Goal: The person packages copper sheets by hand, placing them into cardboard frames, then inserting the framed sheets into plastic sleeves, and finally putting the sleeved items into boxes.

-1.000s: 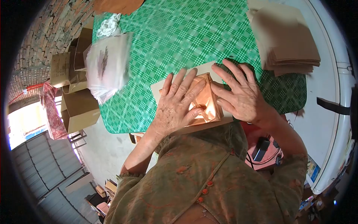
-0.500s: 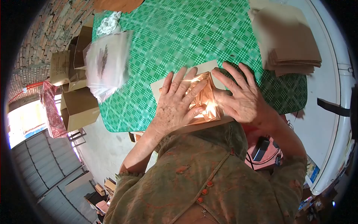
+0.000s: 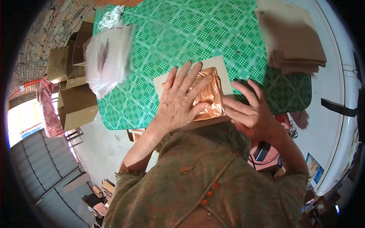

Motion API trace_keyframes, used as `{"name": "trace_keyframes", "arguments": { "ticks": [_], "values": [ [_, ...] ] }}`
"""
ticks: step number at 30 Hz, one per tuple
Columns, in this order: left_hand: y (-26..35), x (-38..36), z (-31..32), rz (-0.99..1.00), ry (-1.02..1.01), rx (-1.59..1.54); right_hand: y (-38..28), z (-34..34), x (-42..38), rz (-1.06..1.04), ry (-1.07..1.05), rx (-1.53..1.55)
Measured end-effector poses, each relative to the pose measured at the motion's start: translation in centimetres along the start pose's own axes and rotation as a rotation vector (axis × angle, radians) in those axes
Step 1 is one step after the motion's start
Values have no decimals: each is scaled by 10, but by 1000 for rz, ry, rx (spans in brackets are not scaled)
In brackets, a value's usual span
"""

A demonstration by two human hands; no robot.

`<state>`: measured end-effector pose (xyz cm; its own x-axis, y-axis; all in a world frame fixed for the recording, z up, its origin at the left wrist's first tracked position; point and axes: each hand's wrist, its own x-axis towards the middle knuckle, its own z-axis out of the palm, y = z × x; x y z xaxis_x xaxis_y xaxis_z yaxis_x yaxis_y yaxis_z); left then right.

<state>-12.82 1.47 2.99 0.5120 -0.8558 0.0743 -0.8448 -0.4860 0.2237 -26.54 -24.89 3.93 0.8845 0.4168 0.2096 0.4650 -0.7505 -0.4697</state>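
A shiny copper-coloured foil packet (image 3: 208,93) lies on a pale sheet (image 3: 218,64) at the near edge of the green checked table. My left hand (image 3: 178,97) rests flat on the packet's left part, its fingers spread and pointing away from me. On the right, my right hand (image 3: 253,114) is beside the packet, with its index side near the packet's lower right edge. Two of its fingers stretch apart over the tablecloth, and the thumb is partly hidden beneath the hand. Nothing shows in its grasp.
The green checked tablecloth (image 3: 171,34) bears a stack of clear plastic sleeves (image 3: 108,57) at left, white string (image 3: 111,18) behind them and a brown paper stack (image 3: 294,34) at right. Cardboard boxes (image 3: 78,106) stand left of the table. A black device (image 3: 262,151) sits below my right hand.
My right hand has drawn back toward me and to the right, off the pale sheet's far corner, and its fingers have bent somewhat. My left hand stays on the packet.
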Motion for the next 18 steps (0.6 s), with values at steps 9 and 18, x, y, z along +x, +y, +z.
{"name": "trace_keyframes", "arguments": {
  "ticks": [9, 18],
  "values": [
    [0, -2, 0, -12, 28, -55, 0, 5, 10, 37, 114, -149],
    [-1, -5, -4, 14, 98, -34, 10, 7, 22, 40, 113, -253]
  ]
}}
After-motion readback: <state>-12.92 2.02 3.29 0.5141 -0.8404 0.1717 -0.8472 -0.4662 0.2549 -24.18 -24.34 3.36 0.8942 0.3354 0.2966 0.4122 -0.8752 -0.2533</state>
